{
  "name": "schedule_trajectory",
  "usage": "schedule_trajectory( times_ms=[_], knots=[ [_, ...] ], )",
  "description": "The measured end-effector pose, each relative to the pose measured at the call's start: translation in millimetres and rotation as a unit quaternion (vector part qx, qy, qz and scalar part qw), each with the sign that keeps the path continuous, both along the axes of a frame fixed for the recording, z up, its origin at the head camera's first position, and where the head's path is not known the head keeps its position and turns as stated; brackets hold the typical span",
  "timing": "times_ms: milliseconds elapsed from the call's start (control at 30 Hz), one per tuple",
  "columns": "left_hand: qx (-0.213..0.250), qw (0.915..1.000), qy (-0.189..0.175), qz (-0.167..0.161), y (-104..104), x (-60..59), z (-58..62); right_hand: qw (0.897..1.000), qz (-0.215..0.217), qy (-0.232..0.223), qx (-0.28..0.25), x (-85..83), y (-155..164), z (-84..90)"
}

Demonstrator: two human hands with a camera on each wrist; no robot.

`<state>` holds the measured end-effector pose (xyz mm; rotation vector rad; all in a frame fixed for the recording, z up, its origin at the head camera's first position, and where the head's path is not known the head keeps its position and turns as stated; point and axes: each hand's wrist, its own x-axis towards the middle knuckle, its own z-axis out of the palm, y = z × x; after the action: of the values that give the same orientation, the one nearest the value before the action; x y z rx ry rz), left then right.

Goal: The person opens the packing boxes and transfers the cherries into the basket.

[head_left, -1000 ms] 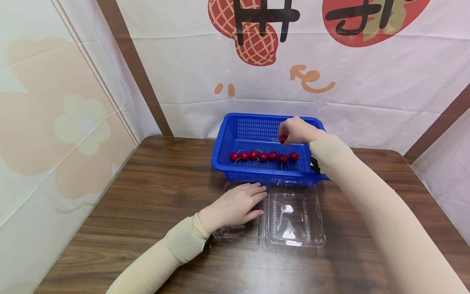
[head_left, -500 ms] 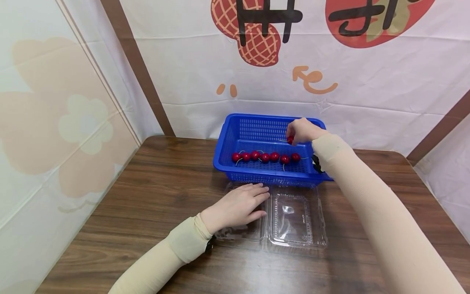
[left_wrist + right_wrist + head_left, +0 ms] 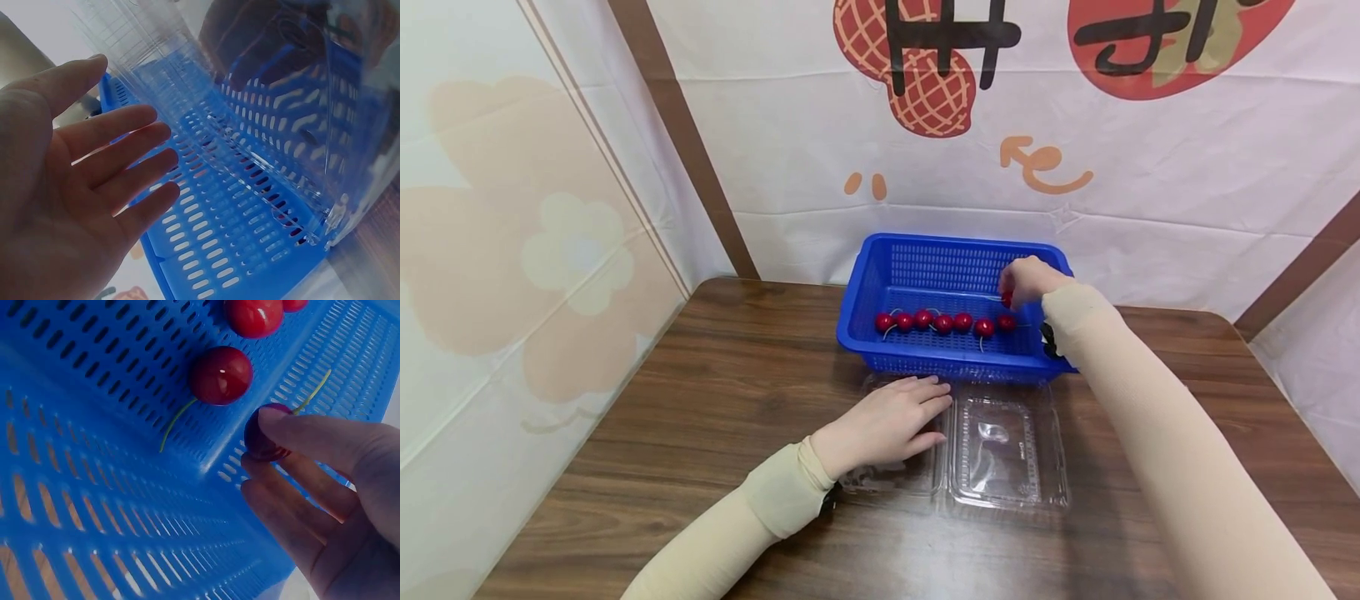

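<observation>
A dark wooden table [image 3: 715,375] fills the lower part of the head view, set against a white printed backdrop [image 3: 1150,183]. At its far edge stands a blue slotted basket [image 3: 925,262], its long axis running left to right. Just in front of the basket, touching or nearly touching its near wall, lies an open clear plastic clamshell box [image 3: 1007,450] with its two halves side by side.

The left hand [image 3: 887,425] lies flat on the left half of the clamshell, fingers straight and slightly spread, palm pressing down on the plastic. The left wrist view shows the same spread fingers [image 3: 119,162] against the clear plastic, with the basket wall beyond.

The right hand [image 3: 1028,282] is over the right end of the basket, its thumb and fingertips pinching a single red cherry [image 3: 262,437]; the stem pokes out past the thumb. The cherry is held just above the basket floor, close to the right wall.

A row of cherries [image 3: 943,322] lies on the basket floor, lined up along its long axis and extending leftward from the right hand. The nearest one [image 3: 220,375] sits just beside the held fruit. The right hand is much the nearer to the row, while the clamshell's uncovered right half lies toward the person from it.
</observation>
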<state>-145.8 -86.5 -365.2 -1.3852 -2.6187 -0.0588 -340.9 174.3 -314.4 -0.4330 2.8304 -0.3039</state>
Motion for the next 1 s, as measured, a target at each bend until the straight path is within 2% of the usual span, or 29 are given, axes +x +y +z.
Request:
schedule_trajectory(
  times_ms=[200,433,767,1000],
  knots=[
    [-0.002,1.0000,0.000,0.002,0.1,-1.2,0.1,1.000,0.001,-0.007,0.018,2.3,2.3,1.9],
    [-0.011,0.9999,-0.004,0.006,1.2,-1.2,-1.1,0.996,-0.025,-0.072,0.049,2.3,5.9,-1.8],
    [-0.010,0.9999,0.002,0.004,2.5,-0.5,-0.8,0.991,-0.046,-0.124,0.034,-1.3,8.0,-6.4],
    [-0.002,1.0000,-0.001,0.004,2.9,-0.4,-1.0,0.990,-0.045,-0.133,0.022,0.9,9.2,-7.2]
  ],
)
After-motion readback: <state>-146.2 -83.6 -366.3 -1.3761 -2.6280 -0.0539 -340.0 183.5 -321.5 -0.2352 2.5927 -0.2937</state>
